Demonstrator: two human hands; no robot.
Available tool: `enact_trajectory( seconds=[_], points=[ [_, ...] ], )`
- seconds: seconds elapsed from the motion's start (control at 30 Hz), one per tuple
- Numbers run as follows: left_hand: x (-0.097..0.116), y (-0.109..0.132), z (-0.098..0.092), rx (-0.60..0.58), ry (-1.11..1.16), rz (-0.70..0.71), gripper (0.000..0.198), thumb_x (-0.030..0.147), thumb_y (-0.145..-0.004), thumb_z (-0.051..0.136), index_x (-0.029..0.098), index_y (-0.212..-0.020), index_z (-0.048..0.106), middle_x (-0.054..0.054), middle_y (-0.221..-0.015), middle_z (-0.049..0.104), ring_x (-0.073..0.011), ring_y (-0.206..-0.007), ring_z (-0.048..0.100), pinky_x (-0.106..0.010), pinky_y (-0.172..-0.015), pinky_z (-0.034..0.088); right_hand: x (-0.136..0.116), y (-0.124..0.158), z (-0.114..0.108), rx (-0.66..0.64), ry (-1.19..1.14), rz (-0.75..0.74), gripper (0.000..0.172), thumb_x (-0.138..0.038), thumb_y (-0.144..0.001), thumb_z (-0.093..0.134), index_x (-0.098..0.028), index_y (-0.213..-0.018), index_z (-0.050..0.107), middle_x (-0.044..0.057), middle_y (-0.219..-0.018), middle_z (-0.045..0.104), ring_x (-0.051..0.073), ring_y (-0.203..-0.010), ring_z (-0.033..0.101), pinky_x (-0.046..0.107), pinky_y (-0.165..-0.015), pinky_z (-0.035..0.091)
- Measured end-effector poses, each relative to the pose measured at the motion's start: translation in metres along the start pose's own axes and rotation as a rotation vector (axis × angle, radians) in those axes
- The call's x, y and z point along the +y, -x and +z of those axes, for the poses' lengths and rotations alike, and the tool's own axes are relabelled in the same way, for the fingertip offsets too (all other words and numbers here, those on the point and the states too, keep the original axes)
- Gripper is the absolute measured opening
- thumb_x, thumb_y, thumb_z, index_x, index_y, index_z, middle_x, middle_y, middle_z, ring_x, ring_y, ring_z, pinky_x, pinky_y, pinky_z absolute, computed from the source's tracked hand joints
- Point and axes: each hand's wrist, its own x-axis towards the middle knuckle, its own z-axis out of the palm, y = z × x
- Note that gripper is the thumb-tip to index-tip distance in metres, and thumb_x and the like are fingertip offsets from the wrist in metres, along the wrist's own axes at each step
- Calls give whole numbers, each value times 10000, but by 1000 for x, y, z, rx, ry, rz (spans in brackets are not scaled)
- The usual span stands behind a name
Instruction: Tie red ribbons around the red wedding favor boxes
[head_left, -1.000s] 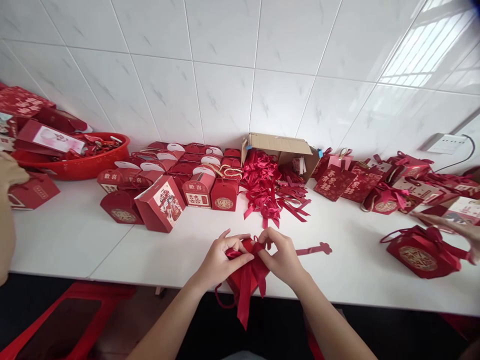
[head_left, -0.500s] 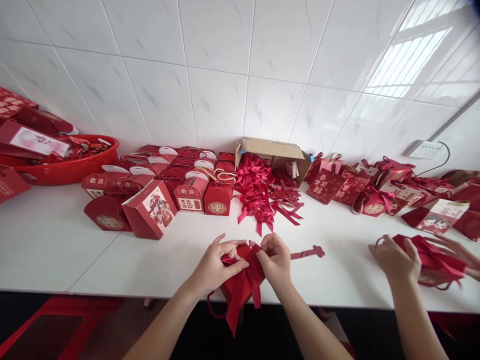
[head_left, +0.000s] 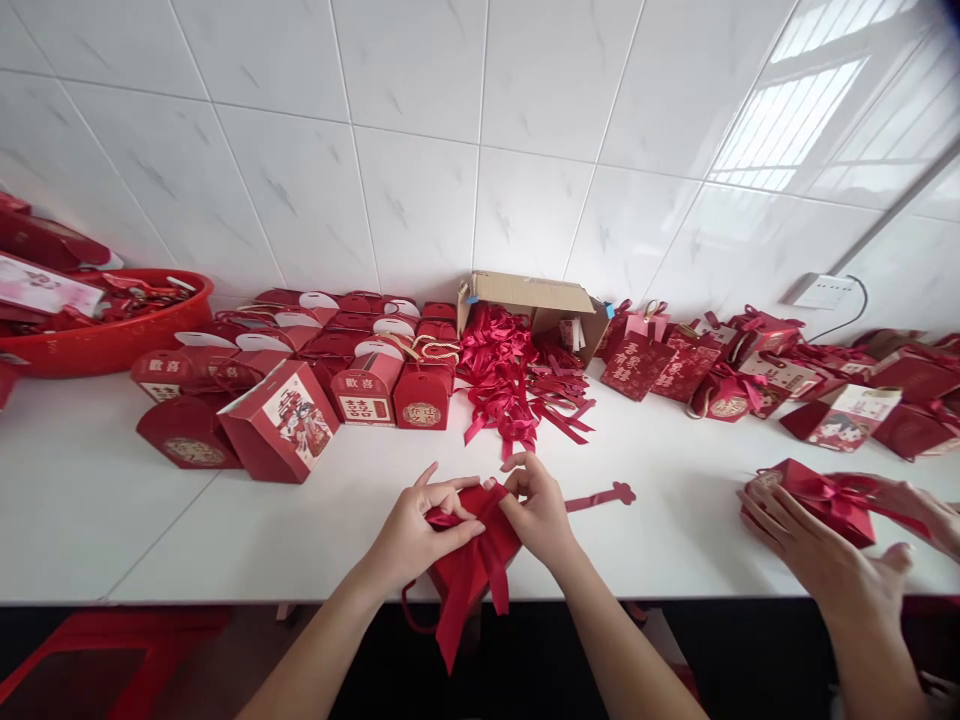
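A small red gift bag (head_left: 465, 565) lies at the near edge of the white table (head_left: 225, 520), with a red satin ribbon (head_left: 457, 620) trailing off the edge. My left hand (head_left: 416, 530) pinches the ribbon on the bag's left side. My right hand (head_left: 536, 510) pinches the ribbon on the right side, fingers curled. A flat red paper strip (head_left: 600, 497) lies just right of my right hand.
Rows of red gift boxes (head_left: 300, 370) stand behind, and a cardboard box (head_left: 536, 300) spills red ribbons (head_left: 510, 385). A red basin (head_left: 97, 330) sits far left. At the right, another person's hands (head_left: 817, 555) hold a ribboned red bag (head_left: 821, 490) near more bags (head_left: 750, 365).
My hands have stayed on the ribbon and bag, shifting slightly. The other person's hands at the right have pulled their red bag nearer the table edge.
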Motion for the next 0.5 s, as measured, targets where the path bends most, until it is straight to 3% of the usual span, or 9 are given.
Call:
enact_trajectory(
  seconds=[0.17, 0.33, 0.5],
  points=[
    [-2, 1, 5, 39, -34, 54, 357, 280, -768, 653, 231, -579, 354, 55, -616, 654, -261, -1103, 668, -491, -1204, 132, -11, 0, -10, -188, 208, -20, 349, -344, -863, 522, -206, -569, 395, -55, -513, 407, 96, -493, 353, 220, -459, 282],
    [-3, -1, 6, 24, -65, 53, 376, 295, -783, 636, 230, -588, 322, 54, -598, 618, -261, -1110, 662, -507, -1197, 148, -12, 2, -13, -158, 254, -129, 322, -207, -825, 476, -199, -535, 336, -35, -564, 420, 102, -534, 378, 235, -515, 295],
    [2, -2, 6, 1, -93, 61, 298, 296, -788, 630, 226, -591, 418, 52, -632, 631, -247, -1111, 657, -489, -1197, 158, -4, 2, -13, -61, 277, -223, 308, -153, -799, 472, -215, -548, 305, -26, -587, 400, 116, -535, 374, 257, -513, 277]
  ],
)
